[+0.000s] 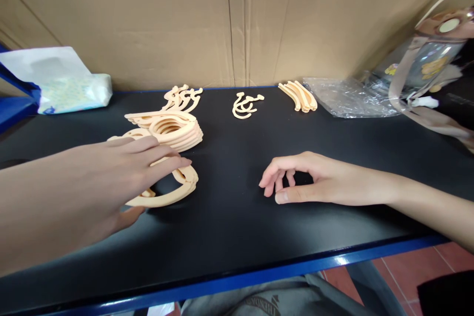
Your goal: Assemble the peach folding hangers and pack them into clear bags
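My left hand [111,182] lies over a peach ring-shaped plastic part [174,195] on the black table [237,237]. Its fingers stretch across the top of the part and the thumb presses against the near rim. Just behind it stands a stack of the same peach rings [174,128]. My right hand [314,180] rests on the bare table to the right, fingers curled towards the thumb with nothing in them.
Along the back edge lie small curly peach pieces [183,98], a hook-shaped piece [246,104] and a bundle of curved strips [299,95]. A clear plastic bag [348,96] and a strapped bottle [425,64] sit at the right, a tissue pack [74,91] at the left. A cardboard wall [237,19] closes the back.
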`<state>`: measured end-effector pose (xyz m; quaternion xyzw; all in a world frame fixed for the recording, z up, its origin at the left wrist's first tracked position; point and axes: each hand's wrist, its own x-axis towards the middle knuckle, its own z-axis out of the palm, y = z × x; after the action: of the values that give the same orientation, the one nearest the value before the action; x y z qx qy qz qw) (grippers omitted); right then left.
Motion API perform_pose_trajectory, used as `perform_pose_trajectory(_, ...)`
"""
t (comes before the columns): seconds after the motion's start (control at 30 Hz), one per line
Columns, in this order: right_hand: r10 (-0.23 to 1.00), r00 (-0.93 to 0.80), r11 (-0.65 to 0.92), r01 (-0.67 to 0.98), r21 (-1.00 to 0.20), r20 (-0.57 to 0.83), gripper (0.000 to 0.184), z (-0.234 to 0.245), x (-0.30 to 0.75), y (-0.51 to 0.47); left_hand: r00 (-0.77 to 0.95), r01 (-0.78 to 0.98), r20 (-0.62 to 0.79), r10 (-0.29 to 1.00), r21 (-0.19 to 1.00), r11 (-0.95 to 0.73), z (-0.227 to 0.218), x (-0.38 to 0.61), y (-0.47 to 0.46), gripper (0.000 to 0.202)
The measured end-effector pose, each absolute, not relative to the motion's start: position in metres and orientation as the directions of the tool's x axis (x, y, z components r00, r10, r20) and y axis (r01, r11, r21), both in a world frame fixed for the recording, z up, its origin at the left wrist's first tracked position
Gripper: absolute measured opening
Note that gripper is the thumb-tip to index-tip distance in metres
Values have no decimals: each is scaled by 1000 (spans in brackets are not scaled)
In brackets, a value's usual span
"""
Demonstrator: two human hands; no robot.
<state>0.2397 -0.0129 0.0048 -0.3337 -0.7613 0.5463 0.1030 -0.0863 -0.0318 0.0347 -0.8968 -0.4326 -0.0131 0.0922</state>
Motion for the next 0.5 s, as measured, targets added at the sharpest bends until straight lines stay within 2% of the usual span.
perform_pose_trajectory(0.07,622,-756,183,393,-901,-204,31,5,239,-13,681,726,-8,733,-127,-676,34,-90,-28,52)
perform_pose_trajectory(0.17,621,-757,186,391,-901,-201,31,5,239,-12,712,689,-65,699,-126,-714,29,-103,-21,48)
perform_pose_trajectory(0.33,623,-754,181,397,-900,-207,29,7,238,-12,726,676,-54,686,-130,-726,17,-119,-17,64)
perform_pose_trajectory(0.5,622,-756,188,395,-899,-202,27,8,237,-13,774,612,-40,633,-213,-762,11,-126,-16,69)
